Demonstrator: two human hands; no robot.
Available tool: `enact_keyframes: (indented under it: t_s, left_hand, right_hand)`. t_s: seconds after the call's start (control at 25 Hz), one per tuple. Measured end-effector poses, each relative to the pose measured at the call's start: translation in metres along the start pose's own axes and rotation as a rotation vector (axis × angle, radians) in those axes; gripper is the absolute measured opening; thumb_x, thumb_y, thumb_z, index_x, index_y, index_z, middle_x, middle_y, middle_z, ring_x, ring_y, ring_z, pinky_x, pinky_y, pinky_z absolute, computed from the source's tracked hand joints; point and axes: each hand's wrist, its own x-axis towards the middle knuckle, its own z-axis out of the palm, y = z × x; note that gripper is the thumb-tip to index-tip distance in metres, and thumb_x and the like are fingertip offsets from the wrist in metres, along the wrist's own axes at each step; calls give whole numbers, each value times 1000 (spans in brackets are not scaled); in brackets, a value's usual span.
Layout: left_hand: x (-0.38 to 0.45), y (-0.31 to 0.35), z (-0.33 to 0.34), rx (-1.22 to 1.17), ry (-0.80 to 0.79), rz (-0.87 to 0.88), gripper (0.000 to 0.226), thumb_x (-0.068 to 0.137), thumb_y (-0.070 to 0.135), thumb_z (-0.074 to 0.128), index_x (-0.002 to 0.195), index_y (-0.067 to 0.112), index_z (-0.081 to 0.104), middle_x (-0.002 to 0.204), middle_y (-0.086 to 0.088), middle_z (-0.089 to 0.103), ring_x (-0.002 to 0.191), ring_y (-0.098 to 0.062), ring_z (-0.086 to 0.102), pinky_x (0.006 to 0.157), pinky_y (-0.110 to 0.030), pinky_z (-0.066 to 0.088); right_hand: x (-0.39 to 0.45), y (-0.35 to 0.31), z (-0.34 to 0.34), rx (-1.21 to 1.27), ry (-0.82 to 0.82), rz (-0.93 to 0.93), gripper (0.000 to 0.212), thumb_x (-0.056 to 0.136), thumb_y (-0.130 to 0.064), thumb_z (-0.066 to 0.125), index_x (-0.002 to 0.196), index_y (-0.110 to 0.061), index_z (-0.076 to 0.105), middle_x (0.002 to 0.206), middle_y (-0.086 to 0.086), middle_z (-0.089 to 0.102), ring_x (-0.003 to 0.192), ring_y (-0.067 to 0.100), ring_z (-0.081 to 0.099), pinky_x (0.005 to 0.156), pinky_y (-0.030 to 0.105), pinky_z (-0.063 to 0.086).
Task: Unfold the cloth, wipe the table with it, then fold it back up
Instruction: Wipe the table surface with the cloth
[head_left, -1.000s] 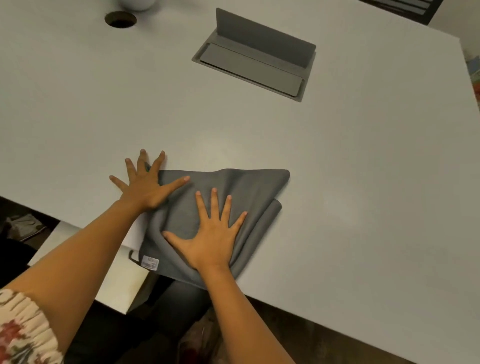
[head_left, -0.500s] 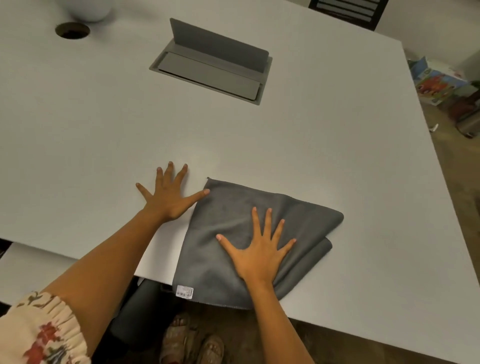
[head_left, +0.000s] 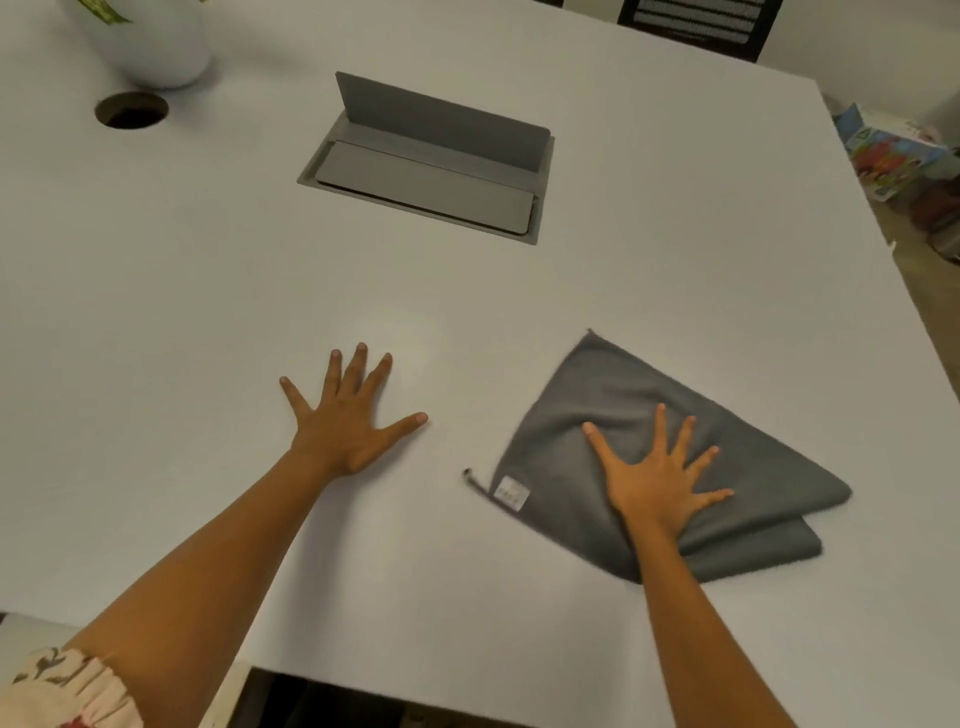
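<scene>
Cloth (head_left: 649, 410): grey, soft matt microfibre-like fabric, fine nap, small white paper-like tag (head_left: 511, 492) sewn at its corner. Table (head_left: 208, 291): smooth white matt laminate look, faint sheen near centre. Cable hatch (head_left: 431, 166): grey, smooth matt, metal or plastic unclear. Vase (head_left: 156, 41) at far left corner: smooth white, slightly glossy.
</scene>
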Motion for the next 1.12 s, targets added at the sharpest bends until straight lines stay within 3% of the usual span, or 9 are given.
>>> enact_keyframes:
  t_s: [0.16,0.32,0.6,0.76,1.0,1.12]
  left_hand:
    - [35,-53,-26,8,36,-72,101,70,95,15,153,45,-14,162,12,-24,149,-16,-26,107,-73,-16]
    - [62,-108,-50,2,46,-106,100,71,94,18,152,46,-14,162,15,-23,149,-15,-25,104,-74,-18]
    - [45,-205,-78,-50,19,-284,110,60,100,28,150,52,-14,161,18,-25,148,-19,-29,101,-77,-16]
    - [25,-232,-77,-37,34,-279,109,62,100,26,150,51,-16,160,17,-27,147,-19,-29,102,-76,-16]
    - [23,-238,-75,-143,90,-283,87,79,86,9,155,44,-1,165,12,-14,151,-20,-20,106,-72,-18]
    - [9,-238,-68,-222,148,-287,89,81,86,5,156,40,1,166,11,-4,152,-21,-13,110,-68,-18]
  right_hand:
    - [53,-47,-6,49,-14,150,125,53,-109,14,158,-43,-1,170,-3,-9,154,40,-9,109,81,-6]
    - [77,-121,7,46,-39,132,126,53,-108,11,158,-41,-3,169,-1,-12,154,42,-11,108,82,-7]
    - [34,-303,70,-4,-63,-224,113,64,-103,13,158,-43,1,170,1,-7,153,44,-10,107,82,-8]
    - [-25,-378,104,-52,-70,-411,111,65,-102,13,158,-42,3,170,2,-8,153,44,-10,106,81,-11]
    - [-116,-410,134,-86,-87,-650,115,62,-102,12,159,-40,3,170,1,-7,153,43,-12,106,80,-11]
    - [-155,-400,141,-94,-99,-735,115,63,-102,15,159,-40,3,170,1,-8,153,41,-13,107,78,-10]
